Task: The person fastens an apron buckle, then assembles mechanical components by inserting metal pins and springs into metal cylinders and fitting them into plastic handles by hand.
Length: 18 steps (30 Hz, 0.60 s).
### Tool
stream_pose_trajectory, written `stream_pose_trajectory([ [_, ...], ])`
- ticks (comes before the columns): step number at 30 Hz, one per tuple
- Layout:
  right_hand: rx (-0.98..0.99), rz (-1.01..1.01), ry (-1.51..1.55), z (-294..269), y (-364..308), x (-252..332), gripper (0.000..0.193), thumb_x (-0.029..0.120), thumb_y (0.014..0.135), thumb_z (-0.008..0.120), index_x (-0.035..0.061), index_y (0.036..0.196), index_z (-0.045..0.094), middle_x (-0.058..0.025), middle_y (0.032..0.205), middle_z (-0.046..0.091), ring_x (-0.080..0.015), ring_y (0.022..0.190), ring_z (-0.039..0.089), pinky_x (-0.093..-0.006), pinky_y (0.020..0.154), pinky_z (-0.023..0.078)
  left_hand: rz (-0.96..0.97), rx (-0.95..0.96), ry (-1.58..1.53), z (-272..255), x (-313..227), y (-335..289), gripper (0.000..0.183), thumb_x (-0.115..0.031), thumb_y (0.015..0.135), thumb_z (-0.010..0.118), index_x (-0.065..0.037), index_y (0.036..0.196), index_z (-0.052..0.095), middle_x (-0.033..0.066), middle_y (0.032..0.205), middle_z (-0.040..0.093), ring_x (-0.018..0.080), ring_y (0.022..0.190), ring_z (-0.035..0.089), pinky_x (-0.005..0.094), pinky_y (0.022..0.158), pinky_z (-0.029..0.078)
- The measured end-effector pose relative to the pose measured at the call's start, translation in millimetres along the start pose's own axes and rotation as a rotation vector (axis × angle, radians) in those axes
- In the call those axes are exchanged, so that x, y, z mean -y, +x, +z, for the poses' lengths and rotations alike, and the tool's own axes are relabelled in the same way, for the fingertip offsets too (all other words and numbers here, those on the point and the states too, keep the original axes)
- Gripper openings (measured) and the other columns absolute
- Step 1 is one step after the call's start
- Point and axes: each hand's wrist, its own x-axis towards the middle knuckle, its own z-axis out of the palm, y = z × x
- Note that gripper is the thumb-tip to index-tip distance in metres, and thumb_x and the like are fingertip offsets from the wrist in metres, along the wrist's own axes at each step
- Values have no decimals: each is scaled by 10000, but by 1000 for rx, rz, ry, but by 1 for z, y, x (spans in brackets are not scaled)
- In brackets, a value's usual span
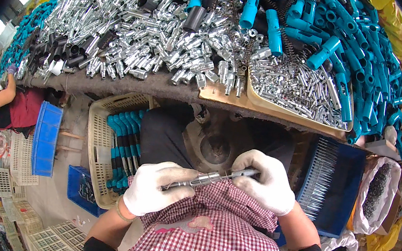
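Observation:
In front of my lap, my left hand (159, 188) and my right hand (267, 182), both in white gloves, are closed on a slim metal rod-shaped part (208, 178). My left fingers grip its left end, and a shiny stepped collar shows between the hands. On the right, my thumb and fingers pinch the narrower end, which pokes out as a grey tip. Whether this is one piece or two joined pieces I cannot tell. Below the part lies a red-and-white checked apron (218, 228).
Piled on the bench (160, 90) are shiny metal fittings (165, 46), teal tubes (364, 60), and a tray (302, 115) of small pins. A cream crate (95, 147) holds teal-and-black parts; a blue bin (339, 202) has rows of metal rods. Another person (5, 101) sits at far left.

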Motion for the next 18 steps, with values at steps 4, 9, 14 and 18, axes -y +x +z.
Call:
stream_pose_trajectory([
  [4,30,-187,-24,14,-1,-9,334,318,905,666,22,1020,565,-116,829,612,-244,736,629,-332,712,502,-31,-4,-188,4,3,0,318,-98,725,826,15,1004,724,155,848,713,255,727,708,308,651,553],
  [9,44,-109,67,16,-7,-13,439,448,962,563,20,1052,523,-121,882,596,-227,783,615,-340,736,493,-35,12,-197,8,9,-6,316,-73,724,827,30,1003,722,160,864,717,244,757,714,306,673,556],
  [14,-11,84,679,29,-11,-18,609,517,990,490,-25,1267,516,-173,1157,648,-242,1103,615,-346,937,478,-145,31,-157,8,-1,-3,319,-91,727,825,26,1006,724,172,881,719,265,780,720,309,698,564],
  [18,6,61,762,36,-16,-26,567,437,1026,452,-46,1319,493,-216,1232,628,-258,1130,623,-345,984,471,-83,0,-121,11,-4,-2,320,-75,700,808,54,978,715,178,850,713,239,719,711,298,650,544],
])
